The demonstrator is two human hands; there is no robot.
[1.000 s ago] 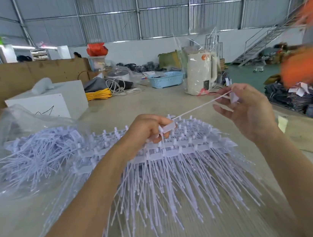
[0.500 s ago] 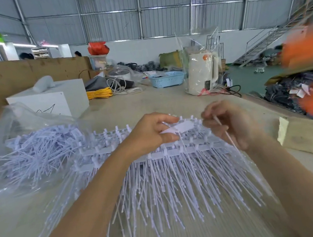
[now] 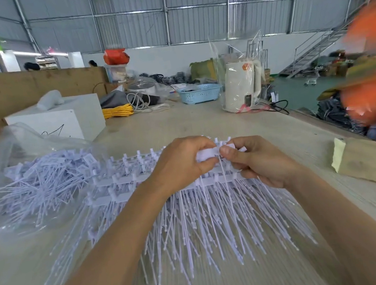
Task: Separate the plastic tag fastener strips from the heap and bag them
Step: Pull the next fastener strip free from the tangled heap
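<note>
Left hand (image 3: pixel 180 165): I see my fingers curled round the white head of one fastener strip (image 3: pixel 205 156), pinching it above the heap
Right hand (image 3: pixel 260 160): thumb and forefinger pinch the same strip just beside my left fingertips, so the two hands meet over it; its thin tail runs down under this palm
Heap (image 3: pixel 192 216): white fastener strips fanned out on the table directly under and in front of both hands, heads at the far side, tails pointing back at me (far too many to count)
Bag (image 3: pixel 16 150): one clear plastic bag to the left of my left forearm, lying open on the table with a pile of bagged strips (image 3: pixel 41 183) inside, well apart from my hands
Table (image 3: pixel 180 124): pale wood surface
In the way: my two forearms cover the middle of the heap
Around: one white box (image 3: pixel 78 118), one yellow cable coil (image 3: pixel 117 111), one blue basket (image 3: pixel 199 93), one white kettle (image 3: pixel 242 87) in clear wrap, one wooden block (image 3: pixel 374 165) at right, an orange blur (image 3: pixel 373 65) at the right edge
</note>
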